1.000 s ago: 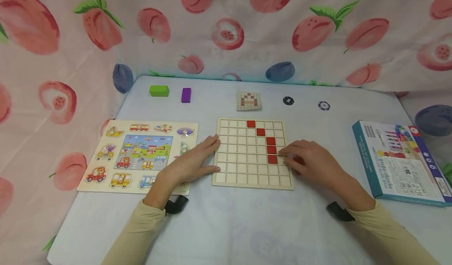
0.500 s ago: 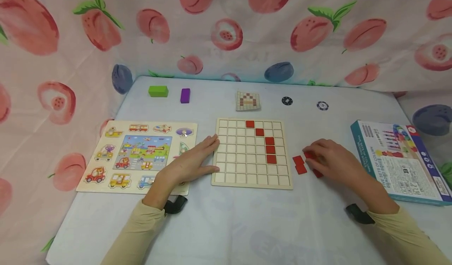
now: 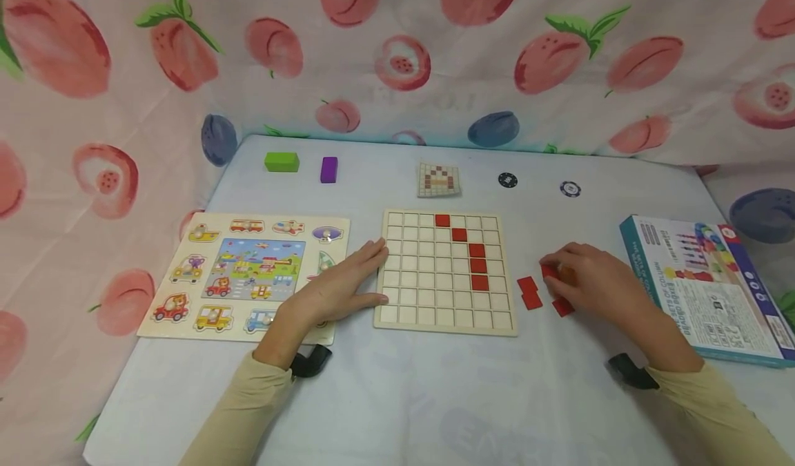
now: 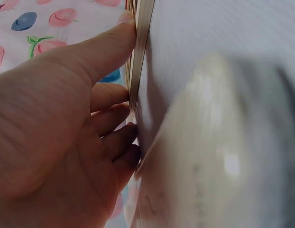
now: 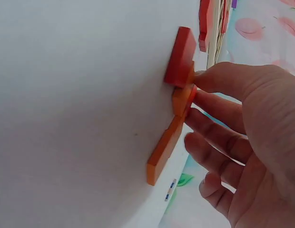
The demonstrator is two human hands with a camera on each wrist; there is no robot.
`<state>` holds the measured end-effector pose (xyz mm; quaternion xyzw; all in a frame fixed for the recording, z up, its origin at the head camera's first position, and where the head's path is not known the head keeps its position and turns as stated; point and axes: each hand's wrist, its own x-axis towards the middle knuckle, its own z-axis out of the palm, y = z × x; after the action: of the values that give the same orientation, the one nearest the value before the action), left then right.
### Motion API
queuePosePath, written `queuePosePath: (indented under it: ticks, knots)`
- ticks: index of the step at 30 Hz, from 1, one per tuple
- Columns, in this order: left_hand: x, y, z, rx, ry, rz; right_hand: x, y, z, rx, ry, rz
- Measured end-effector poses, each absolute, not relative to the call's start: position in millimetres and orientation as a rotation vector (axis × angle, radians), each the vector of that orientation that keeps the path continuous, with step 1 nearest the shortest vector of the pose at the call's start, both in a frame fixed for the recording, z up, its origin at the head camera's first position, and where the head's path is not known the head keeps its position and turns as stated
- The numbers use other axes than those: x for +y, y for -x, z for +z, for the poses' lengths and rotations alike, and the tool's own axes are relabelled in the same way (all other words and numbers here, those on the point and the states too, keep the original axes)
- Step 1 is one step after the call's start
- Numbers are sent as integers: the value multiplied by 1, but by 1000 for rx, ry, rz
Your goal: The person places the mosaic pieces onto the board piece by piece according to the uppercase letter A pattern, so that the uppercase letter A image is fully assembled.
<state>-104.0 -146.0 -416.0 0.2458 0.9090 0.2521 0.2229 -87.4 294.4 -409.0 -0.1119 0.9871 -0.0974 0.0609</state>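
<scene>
Both hands barely moved: left hand (image 3: 338, 288) still flat against the grid board (image 3: 444, 271), right hand (image 3: 590, 279) still pinching a red tile (image 3: 550, 272).

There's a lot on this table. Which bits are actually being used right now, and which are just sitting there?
In use:
- grid board, steadied by the left hand
- loose red tiles, the right hand pinching one

Lying about:
- vehicle puzzle
- green block
- purple block
- pattern card
- two chips
- teal box
</scene>
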Motion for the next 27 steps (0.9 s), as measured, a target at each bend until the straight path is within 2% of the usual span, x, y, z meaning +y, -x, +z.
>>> queuePosePath:
  ticks: [8,15,27]
  knots:
    - [-147,106,-415,2528,-699,674,282,103,-402,3023,470,-185]
    - [-147,105,-417,2513,-703,689,236,124,-401,3073,512,-255]
    - [-146,106,-418,2531,-709,679,146,167,-411,2981,1001,-328]
